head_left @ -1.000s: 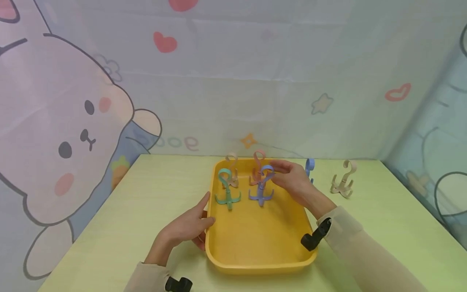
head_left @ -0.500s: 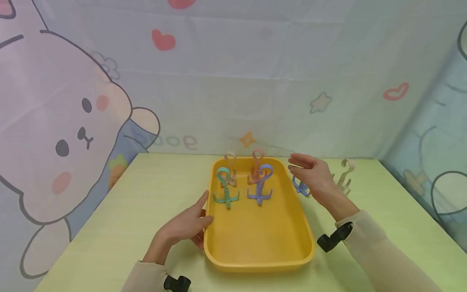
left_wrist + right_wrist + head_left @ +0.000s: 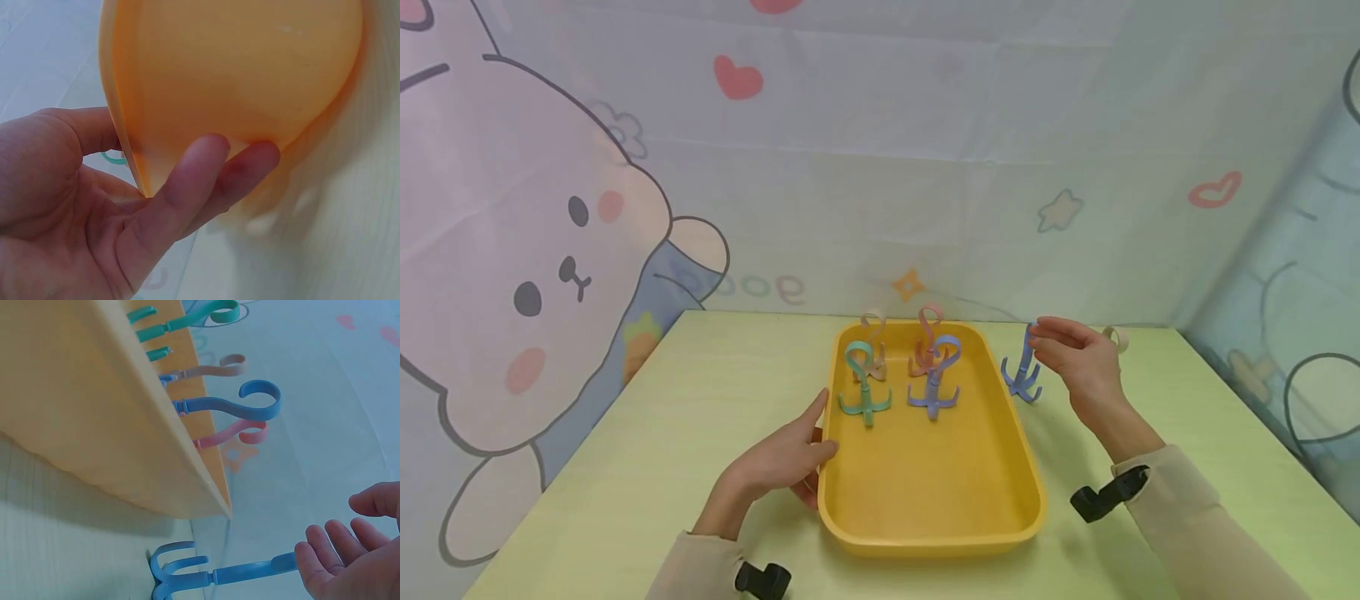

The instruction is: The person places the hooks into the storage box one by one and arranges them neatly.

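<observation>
Pale table (image 3: pixel 737 358) under tray (image 3: pixel 940 492); two hooks (image 3: pixel 1022 383)

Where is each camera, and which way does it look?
Head: worn on the head, facing forward and down at the yellow tray; left hand, right hand and sleeves show.
Left wrist: worn there, facing the tray's side; the left hand shows.
Right wrist: worn there, facing the tray's side; the right hand shows.
Head and right wrist share the blue hook outside the tray.

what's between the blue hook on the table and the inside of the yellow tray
The right wall of the yellow tray stands between the blue hook and the inside; nothing else visible is in the way.
</observation>
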Motion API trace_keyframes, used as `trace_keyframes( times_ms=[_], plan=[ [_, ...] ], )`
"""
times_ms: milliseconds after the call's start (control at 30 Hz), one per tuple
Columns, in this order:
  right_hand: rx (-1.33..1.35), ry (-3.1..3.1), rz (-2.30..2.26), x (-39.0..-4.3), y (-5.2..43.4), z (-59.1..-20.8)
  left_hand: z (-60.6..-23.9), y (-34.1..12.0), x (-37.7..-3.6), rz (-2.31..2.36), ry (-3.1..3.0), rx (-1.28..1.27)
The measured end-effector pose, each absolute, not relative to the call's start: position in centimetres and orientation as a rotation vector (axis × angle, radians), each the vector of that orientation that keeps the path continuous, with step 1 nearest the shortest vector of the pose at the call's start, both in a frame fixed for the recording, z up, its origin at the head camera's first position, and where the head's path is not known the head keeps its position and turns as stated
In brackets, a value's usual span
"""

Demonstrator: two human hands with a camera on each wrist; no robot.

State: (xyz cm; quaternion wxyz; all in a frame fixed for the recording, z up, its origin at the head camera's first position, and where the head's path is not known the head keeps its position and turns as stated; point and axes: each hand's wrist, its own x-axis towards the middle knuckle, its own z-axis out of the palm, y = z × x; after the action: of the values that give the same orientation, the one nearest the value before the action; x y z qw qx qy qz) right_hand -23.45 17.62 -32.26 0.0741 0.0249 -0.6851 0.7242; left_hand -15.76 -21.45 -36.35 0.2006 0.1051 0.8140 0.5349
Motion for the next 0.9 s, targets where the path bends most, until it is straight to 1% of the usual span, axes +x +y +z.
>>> trace_keyframes(
  times_ms=[533,900],
  plan=[
    [-0.044,-2.012,2.158,-23.6,18.5,-33.4,-36.5,-21.5,-15.8,1.499,2.272,0.292],
    [-0.227,-2.009,2.094,-24.6,19.1,-34.5,-36.6,-21.5,-15.8,1.502,2.271,0.291]
  ],
)
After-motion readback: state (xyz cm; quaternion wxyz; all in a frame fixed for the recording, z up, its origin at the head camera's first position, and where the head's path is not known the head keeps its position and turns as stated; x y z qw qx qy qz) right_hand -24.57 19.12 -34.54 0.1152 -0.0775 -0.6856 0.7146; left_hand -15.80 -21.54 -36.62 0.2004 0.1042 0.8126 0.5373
